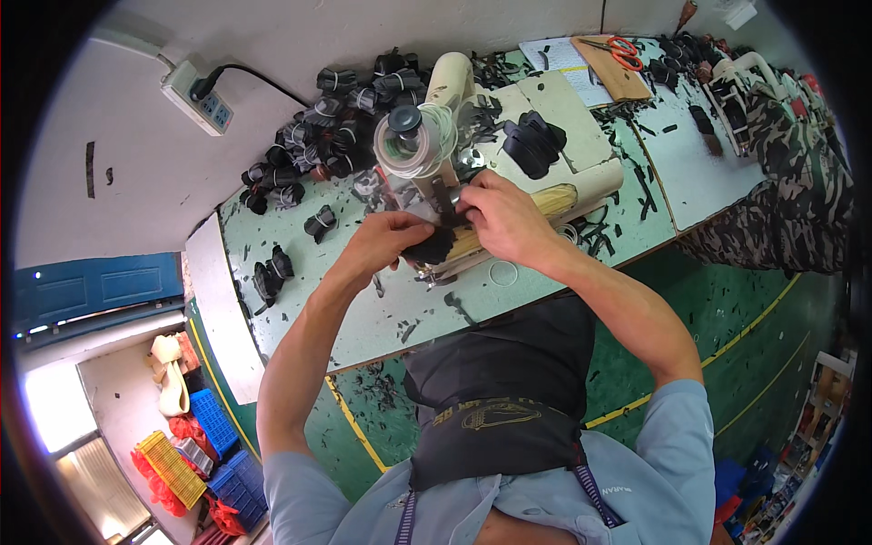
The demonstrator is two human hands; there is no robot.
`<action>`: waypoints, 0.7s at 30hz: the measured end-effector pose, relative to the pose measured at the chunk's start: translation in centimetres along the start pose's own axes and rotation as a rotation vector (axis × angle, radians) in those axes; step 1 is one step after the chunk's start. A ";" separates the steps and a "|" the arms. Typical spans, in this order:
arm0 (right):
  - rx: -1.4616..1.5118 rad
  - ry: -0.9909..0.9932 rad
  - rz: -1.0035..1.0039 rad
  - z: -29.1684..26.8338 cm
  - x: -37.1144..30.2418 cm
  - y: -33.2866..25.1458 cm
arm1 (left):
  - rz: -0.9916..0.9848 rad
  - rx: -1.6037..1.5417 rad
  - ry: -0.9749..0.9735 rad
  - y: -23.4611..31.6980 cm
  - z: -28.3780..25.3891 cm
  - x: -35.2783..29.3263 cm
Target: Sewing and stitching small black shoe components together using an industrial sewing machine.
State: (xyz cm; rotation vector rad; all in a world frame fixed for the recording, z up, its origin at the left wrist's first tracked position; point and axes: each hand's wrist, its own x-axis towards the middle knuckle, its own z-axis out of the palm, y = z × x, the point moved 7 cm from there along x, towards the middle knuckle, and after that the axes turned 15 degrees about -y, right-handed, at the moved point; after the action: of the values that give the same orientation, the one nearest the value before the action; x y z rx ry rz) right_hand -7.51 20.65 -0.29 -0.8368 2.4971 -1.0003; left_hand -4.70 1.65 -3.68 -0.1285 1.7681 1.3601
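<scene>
My left hand [380,243] is closed on a dark, flat piece of material [431,247] at the front of a cream-coloured bench machine [595,179]. My right hand [505,218] reaches the machine's head from the other side. Its fingers are bent together beside an upright dark metal part [442,201]; whatever they grip is hidden. Above the hands, a pale coil of cord or tubing [440,136] surrounds a post with a black knob [405,119]. A stack of black curved pieces [534,143] rests on the machine's bed.
Several black bundles [323,113] tied with light bands are heaped at the back left. Black scraps litter the pale green table [381,331]. Red-handled scissors [624,54] lie at the back right. Beside that side stands a person in camouflage clothing [781,163]. Plastic crates [173,468] are at the lower left.
</scene>
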 end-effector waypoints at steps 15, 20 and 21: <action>0.133 -0.032 0.103 -0.4 -0.4 1.0 | 0.046 0.043 0.002 0.9 0.0 -0.4; 0.182 -0.135 0.176 -0.9 -1.1 1.9 | 0.032 0.133 0.116 0.6 -0.7 -0.3; 0.154 -0.149 0.148 -0.9 -1.2 1.7 | 0.014 0.164 0.157 0.5 -0.9 -0.2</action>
State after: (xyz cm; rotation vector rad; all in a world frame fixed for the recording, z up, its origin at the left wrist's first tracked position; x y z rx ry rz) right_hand -7.73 22.84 -0.78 -0.6456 2.2869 -1.0247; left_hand -5.45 1.02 -3.16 -0.1365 2.0075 1.2367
